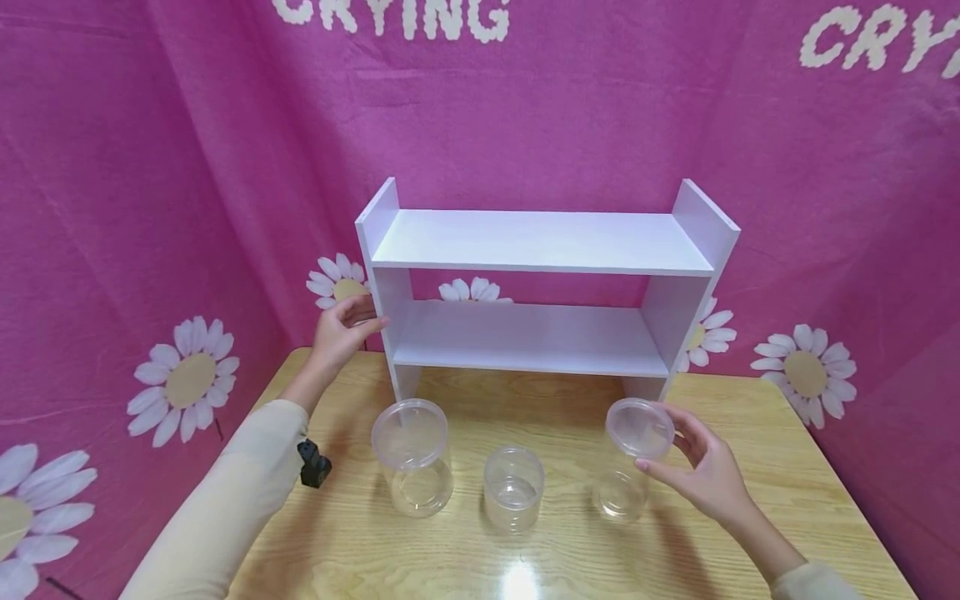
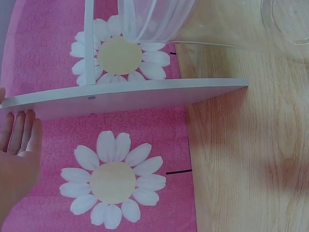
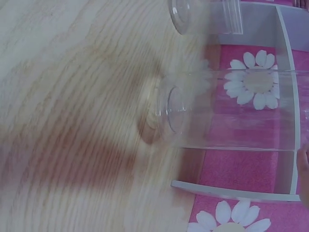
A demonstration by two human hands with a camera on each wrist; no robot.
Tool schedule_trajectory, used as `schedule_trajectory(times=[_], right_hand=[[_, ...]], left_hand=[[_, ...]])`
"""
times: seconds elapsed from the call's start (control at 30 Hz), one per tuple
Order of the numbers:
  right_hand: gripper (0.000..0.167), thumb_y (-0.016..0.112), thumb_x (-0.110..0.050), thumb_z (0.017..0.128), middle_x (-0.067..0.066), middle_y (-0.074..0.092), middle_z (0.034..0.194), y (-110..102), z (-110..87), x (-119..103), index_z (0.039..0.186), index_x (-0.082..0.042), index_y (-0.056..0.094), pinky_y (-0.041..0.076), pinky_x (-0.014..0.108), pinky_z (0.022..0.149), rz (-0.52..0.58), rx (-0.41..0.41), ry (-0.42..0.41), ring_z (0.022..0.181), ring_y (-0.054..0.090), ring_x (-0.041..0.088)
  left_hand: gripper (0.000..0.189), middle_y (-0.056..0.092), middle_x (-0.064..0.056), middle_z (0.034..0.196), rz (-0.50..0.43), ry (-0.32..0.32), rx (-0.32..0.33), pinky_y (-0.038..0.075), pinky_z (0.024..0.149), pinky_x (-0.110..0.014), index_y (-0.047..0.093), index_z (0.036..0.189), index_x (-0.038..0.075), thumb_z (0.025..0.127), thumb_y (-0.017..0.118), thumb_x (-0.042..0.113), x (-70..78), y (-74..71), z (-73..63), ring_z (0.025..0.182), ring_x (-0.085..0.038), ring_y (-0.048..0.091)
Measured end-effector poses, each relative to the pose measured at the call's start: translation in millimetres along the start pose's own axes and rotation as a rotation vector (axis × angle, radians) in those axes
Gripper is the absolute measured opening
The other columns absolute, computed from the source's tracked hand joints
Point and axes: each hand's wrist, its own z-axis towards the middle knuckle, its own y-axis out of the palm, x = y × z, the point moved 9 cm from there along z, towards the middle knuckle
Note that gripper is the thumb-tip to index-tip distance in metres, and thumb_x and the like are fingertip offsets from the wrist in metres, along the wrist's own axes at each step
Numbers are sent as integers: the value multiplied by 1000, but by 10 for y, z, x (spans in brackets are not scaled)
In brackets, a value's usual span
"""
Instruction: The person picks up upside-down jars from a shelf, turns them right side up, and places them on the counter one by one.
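My left hand (image 1: 347,332) grips the left side panel of a white two-tier shelf (image 1: 528,242). In the left wrist view, the fingertips (image 2: 30,118) lie against the panel's outer face and the thumb is on the other side. At the right, my right hand (image 1: 705,467) holds a tall clear plastic jar (image 1: 622,475) near its rim, thumb in front and fingers behind. The jar (image 3: 227,113) is upright; whether its base touches the table cannot be told. Only a bit of the right hand (image 3: 304,176) shows in the right wrist view.
A wide clear jar (image 1: 412,467) stands at the shelf's front left. Between the two taller jars is a short clear jar (image 1: 513,492). All are on a wood-grain table (image 1: 570,554). Pink cloth (image 1: 540,125) with daisies hangs behind. A small black device (image 1: 313,465) sits at the left cuff.
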Motion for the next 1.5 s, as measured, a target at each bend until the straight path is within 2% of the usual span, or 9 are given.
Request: schedule_trajectory(times=[0.33,0.6,0.63,0.87,1.0,1.1,1.2,1.37,1.5], right_hand=[[68,77,16,66,-23,57,120,2,-116,78,128,12,48,43,3,95,-12,55,13,110,54,-12],[67,75,19,65,-19,59,122,49,-174,71,127,13,48,44,5,96,45,70,-4,111,56,-10],[67,75,20,65,-19,59,121,57,-180,68,127,14,48,44,5,96,51,69,-6,111,56,-9],[66,75,19,65,-19,60,119,98,-205,94,126,13,49,45,5,94,56,64,7,110,56,-9],[67,75,19,65,-19,60,119,107,-224,100,126,13,49,44,4,95,52,64,13,109,56,-9],[67,75,18,65,-18,60,120,110,-227,92,126,13,49,44,4,95,51,65,8,109,56,-8],[68,75,19,65,-18,59,121,113,-223,73,127,13,48,44,4,95,51,63,-6,110,56,-8],[68,75,19,65,-18,59,121,120,-219,55,127,13,48,43,3,96,58,55,-22,111,56,-9],[70,75,20,64,-18,59,122,119,-206,42,128,14,47,43,4,97,70,48,-30,112,55,-9]], left_hand=[[47,58,-25,131,25,-23,-1,49,82,-5,53,130,-4,88,67,10,-24,1,-7,106,-10,62],[47,58,-27,131,4,-33,8,49,81,-4,53,130,-5,87,67,8,-31,-3,-16,94,4,60],[47,57,-27,131,4,-33,8,49,82,-4,53,130,-6,87,67,8,-32,-2,-15,97,0,62],[47,58,-26,131,7,-41,2,48,82,-4,53,130,-5,87,66,8,-32,3,-18,97,1,61],[47,57,-25,132,20,-52,-5,48,82,-4,53,131,-5,88,66,10,-43,11,-26,116,-24,61],[47,57,-24,132,10,-54,-10,48,82,-4,52,131,-5,88,65,10,-49,20,-18,122,-34,57],[47,58,-25,132,4,-43,-8,49,82,-5,53,131,-5,88,65,9,-43,24,-7,119,-30,59],[45,59,-25,130,5,-34,-2,49,81,-4,54,129,-5,88,66,8,-35,25,-8,100,-4,62],[44,59,-25,130,6,-30,-3,49,81,-4,54,128,-5,88,66,8,-35,24,-14,95,3,59]])
